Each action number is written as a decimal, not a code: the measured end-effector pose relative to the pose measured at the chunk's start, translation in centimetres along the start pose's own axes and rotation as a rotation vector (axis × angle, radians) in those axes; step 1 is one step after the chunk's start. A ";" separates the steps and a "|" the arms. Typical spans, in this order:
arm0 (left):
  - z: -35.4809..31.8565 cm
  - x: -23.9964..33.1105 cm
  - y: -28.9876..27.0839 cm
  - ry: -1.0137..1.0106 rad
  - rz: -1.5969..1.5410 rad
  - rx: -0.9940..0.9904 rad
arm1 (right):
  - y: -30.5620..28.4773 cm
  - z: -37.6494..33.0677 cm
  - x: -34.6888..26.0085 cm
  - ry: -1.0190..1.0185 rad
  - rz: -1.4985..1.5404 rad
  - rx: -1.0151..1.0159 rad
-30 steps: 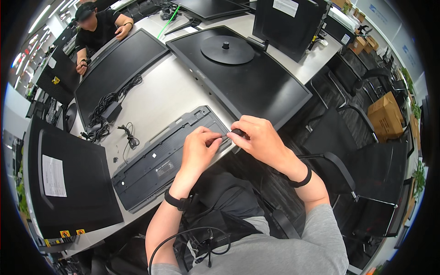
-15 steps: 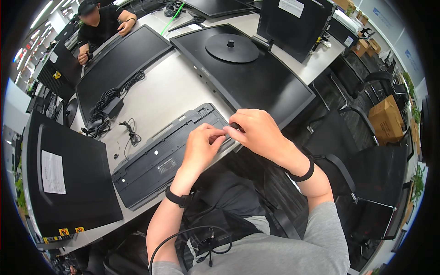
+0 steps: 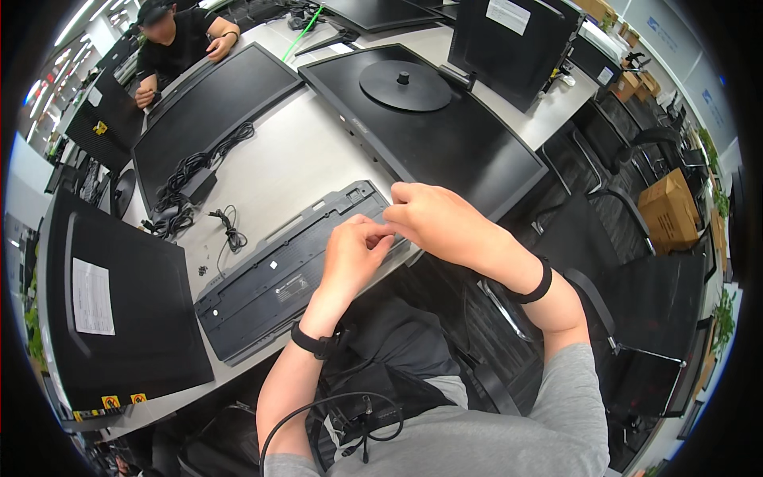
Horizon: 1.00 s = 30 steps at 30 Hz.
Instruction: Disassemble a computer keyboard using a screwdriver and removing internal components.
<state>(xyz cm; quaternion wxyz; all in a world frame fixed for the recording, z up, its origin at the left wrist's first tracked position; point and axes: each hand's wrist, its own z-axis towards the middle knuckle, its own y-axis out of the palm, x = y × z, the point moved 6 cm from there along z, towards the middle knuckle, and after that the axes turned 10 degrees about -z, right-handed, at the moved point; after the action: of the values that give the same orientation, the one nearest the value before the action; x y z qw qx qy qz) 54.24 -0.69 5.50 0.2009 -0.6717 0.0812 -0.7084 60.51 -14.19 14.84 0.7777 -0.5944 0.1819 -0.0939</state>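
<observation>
A dark keyboard [image 3: 253, 296] lies underside up along the table's near edge, its label showing. Both my hands meet over its right end. My left hand [image 3: 348, 258] is closed, thumb and fingers pinched at the keyboard's corner; what they pinch, if anything, is hidden. Against those fingertips comes my right hand [image 3: 445, 221], curled shut with its back toward me. Its fingers hide whatever it grips. Left of the keyboard's upper edge lie a few small dark screw-like pieces [image 3: 203, 270] and a tied black cable [image 3: 230, 229].
A large monitor [image 3: 477, 151] lies flat at the right with a round stand base [image 3: 405, 85] on it. Another monitor [image 3: 214, 111] and bundled cables [image 3: 187, 179] lie at the left. A black computer case [image 3: 135, 294] stands near left. Across the table sits another person [image 3: 187, 44].
My right hand has turned and shifted slightly left, its wrist rolling over. A dark rounded end that showed in its grip is now hidden. My left hand stays nearly in place.
</observation>
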 end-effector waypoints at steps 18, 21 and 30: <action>-0.8 1.1 1.4 0.177 0.310 0.137 | -4.2 -3.2 0.5 -0.027 0.061 0.209; -0.9 0.9 1.8 0.177 0.299 0.178 | -3.8 -3.9 0.3 0.006 0.102 0.241; -1.9 0.4 3.1 0.219 0.316 0.326 | -1.3 -5.0 -0.4 0.156 0.104 0.402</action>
<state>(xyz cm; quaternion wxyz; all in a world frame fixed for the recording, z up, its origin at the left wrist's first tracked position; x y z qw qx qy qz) 52.96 -4.00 4.55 0.4047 -0.5287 0.0912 -0.7405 58.30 -18.91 15.01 0.8680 -0.4079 0.2497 -0.1338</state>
